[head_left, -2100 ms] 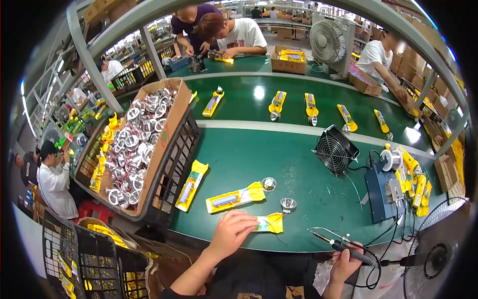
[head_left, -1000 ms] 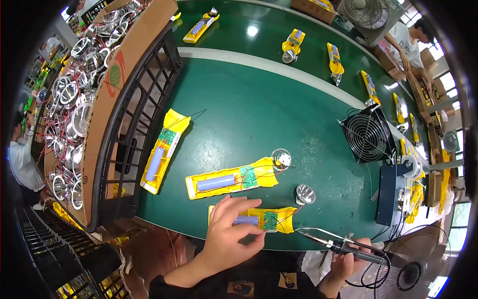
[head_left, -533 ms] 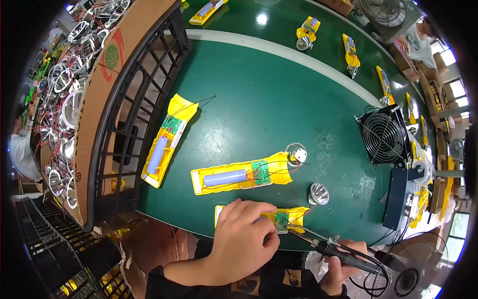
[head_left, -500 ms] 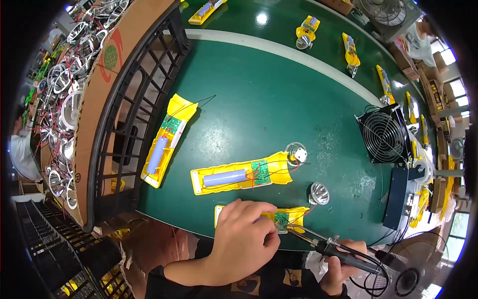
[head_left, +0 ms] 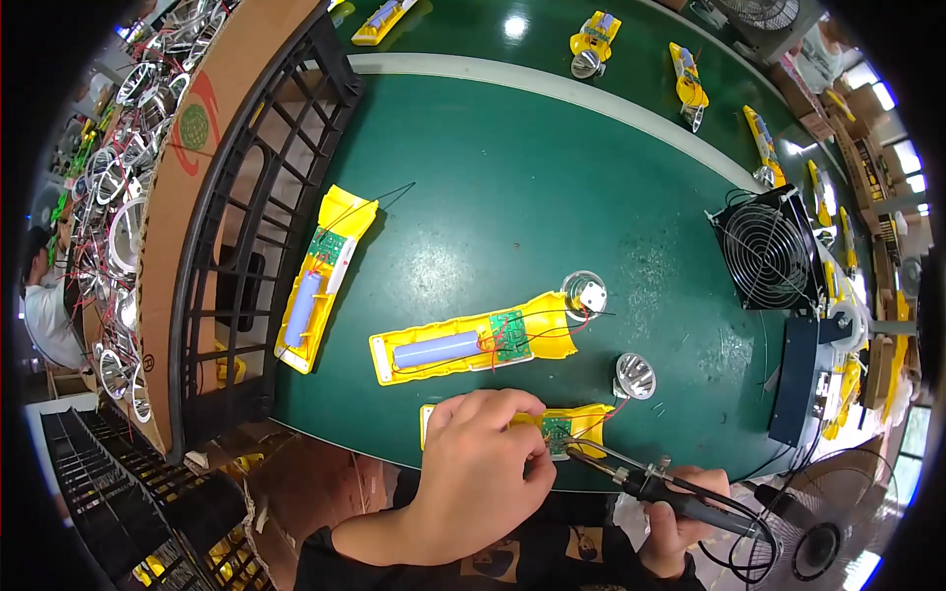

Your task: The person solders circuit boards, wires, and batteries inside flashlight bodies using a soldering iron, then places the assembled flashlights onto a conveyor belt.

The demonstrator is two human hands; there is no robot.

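My left hand (head_left: 483, 473) is closed over the left part of the nearest yellow flashlight shell (head_left: 591, 426) at the table's front edge, hiding most of it. A green circuit board (head_left: 558, 429) shows right of my fingers. My right hand (head_left: 680, 517) grips a soldering iron (head_left: 680, 497) with a thin metal feed tube alongside; its tip reaches that board. Red wires run from the shell to a small silver reflector (head_left: 634, 376). Just beyond lies a second yellow shell (head_left: 542, 340) with a purple battery (head_left: 436, 350), its board wired to another reflector (head_left: 585, 294).
A third yellow shell (head_left: 325, 281) lies beside a black crate (head_left: 258, 236) at the left. A box of reflectors (head_left: 123, 236) stands beyond it. At the right are a square black fan (head_left: 767, 248) and a dark blue device (head_left: 794, 379). More shells lie past a pale rail (head_left: 552, 97).
The whole view has shifted slightly. Both hands keep nearly the same place, with the iron's tip still at the nearest board.
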